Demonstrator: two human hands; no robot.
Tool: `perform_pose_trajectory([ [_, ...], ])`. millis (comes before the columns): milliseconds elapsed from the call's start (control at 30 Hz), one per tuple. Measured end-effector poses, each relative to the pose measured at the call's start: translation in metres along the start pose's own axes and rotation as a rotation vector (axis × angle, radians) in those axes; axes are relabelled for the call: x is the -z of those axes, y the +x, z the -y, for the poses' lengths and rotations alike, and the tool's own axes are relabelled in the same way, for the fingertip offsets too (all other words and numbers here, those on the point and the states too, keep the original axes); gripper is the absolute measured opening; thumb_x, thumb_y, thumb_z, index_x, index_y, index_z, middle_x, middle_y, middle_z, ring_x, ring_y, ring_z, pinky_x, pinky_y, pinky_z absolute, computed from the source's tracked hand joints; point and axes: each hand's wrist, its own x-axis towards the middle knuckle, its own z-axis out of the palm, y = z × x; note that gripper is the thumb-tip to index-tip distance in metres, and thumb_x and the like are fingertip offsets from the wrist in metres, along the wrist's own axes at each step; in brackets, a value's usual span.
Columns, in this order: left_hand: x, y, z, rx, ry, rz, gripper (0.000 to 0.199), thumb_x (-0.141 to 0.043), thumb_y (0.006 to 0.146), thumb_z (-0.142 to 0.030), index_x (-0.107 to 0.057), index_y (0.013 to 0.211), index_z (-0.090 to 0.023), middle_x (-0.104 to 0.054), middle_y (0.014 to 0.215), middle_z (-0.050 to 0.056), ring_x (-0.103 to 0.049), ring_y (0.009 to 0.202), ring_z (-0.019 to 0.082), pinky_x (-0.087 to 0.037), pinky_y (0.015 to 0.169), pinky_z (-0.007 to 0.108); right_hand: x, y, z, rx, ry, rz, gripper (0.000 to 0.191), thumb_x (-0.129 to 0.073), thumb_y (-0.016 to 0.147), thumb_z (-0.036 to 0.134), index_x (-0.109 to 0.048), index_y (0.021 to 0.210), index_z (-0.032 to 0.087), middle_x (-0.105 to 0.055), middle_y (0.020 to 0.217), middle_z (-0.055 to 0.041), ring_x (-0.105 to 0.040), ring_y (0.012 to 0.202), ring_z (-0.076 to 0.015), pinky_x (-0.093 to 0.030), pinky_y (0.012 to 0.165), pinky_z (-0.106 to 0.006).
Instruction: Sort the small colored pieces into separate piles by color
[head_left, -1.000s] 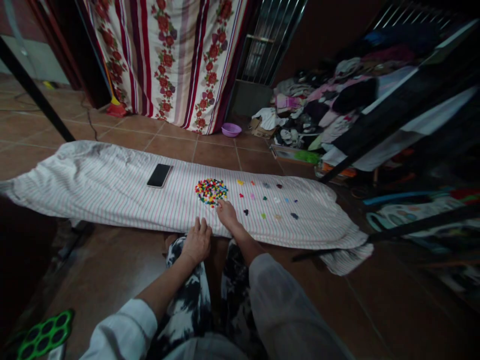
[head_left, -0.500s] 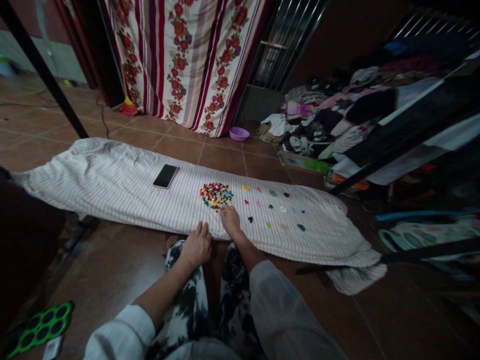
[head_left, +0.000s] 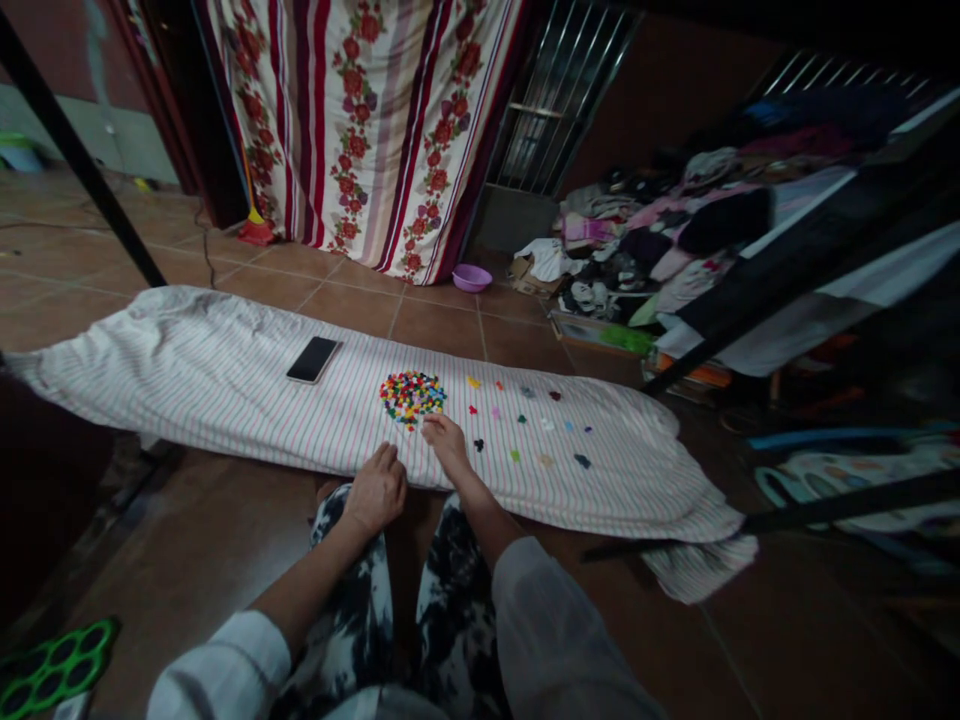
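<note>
A white cloth with pink and green stripes (head_left: 202, 365) lies spread on the tiled floor in front of me. On it sits a tight heap of small multicoloured pieces (head_left: 411, 397), with several separate pieces (head_left: 529, 420) set out in rows to its right. A black smartphone (head_left: 312, 360) lies face up to the left of the heap. My right hand (head_left: 444, 443) rests at the heap's lower edge, its fingertips bunched; I cannot tell whether they hold a piece. My left hand (head_left: 377, 490) lies on the cloth's near edge above my knee, fingers slightly curled and holding nothing.
A purple plastic basin (head_left: 472, 278) stands on the tiles beyond the cloth. A heap of clothes (head_left: 660, 230) fills the right side behind black metal bars (head_left: 795, 290). A floral curtain (head_left: 360, 130) hangs ahead, and a green holed plastic piece (head_left: 49, 670) lies at the lower left.
The whole view has shifted slightly as my head moved. My left hand's fingers have curled a little more, and my right hand stays at the heap's lower edge.
</note>
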Motion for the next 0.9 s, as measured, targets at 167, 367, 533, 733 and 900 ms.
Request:
perform_pose_trajectory([
  [167, -0.009, 0.003, -0.005, -0.016, 0.01, -0.043, 0.026, -0.037, 0.091, -0.019, -0.062, 0.097, -0.013, -0.057, 0.127, 0.016, -0.047, 0.127, 0.026, -0.04, 0.111, 0.043, 0.012, -0.003, 0.001, -0.233, 0.626, 0.045, 0.035, -0.081, 0.056, 0.036, -0.069, 0.084, 0.019, -0.069, 0.077, -0.0023, -0.065, 0.078, -0.0162, -0.051, 0.081, -0.033],
  [367, -0.01, 0.007, -0.009, 0.014, 0.051, -0.039, 0.037, -0.039, 0.091, -0.026, -0.058, 0.117, -0.008, -0.05, 0.141, 0.02, -0.038, 0.138, 0.031, -0.035, 0.114, 0.045, 0.025, -0.011, -0.001, -0.262, 0.843, 0.112, 0.034, -0.087, 0.049, 0.027, -0.071, 0.079, 0.019, -0.071, 0.082, -0.0033, -0.066, 0.085, -0.017, -0.049, 0.091, -0.035],
  [533, -0.015, 0.011, -0.008, 0.09, 0.12, -0.026, 0.047, -0.039, 0.092, -0.032, -0.054, 0.129, -0.008, -0.041, 0.149, 0.02, -0.027, 0.144, 0.034, -0.032, 0.114, 0.051, 0.029, -0.017, 0.002, -0.261, 0.859, 0.144, 0.032, -0.085, 0.052, 0.026, -0.072, 0.08, 0.019, -0.072, 0.083, -0.0041, -0.066, 0.089, -0.0179, -0.049, 0.093, -0.035],
  [733, -0.019, 0.017, -0.006, 0.177, 0.187, -0.004, 0.051, -0.039, 0.092, -0.036, -0.051, 0.132, -0.006, -0.042, 0.146, 0.025, -0.031, 0.142, 0.036, -0.034, 0.112, 0.051, 0.037, -0.022, 0.006, -0.246, 0.843, 0.188, 0.032, -0.085, 0.055, 0.028, -0.072, 0.083, 0.019, -0.073, 0.086, -0.004, -0.066, 0.09, -0.0171, -0.049, 0.09, -0.032],
  [900, -0.022, 0.02, 0.002, 0.203, 0.194, 0.003, 0.051, -0.039, 0.092, -0.037, -0.05, 0.132, -0.007, -0.045, 0.145, 0.024, -0.032, 0.142, 0.035, -0.034, 0.112, 0.049, 0.044, -0.023, 0.005, -0.248, 0.832, 0.181, 0.033, -0.085, 0.055, 0.029, -0.072, 0.083, 0.019, -0.073, 0.09, -0.0044, -0.065, 0.087, -0.0156, -0.049, 0.087, -0.03],
])
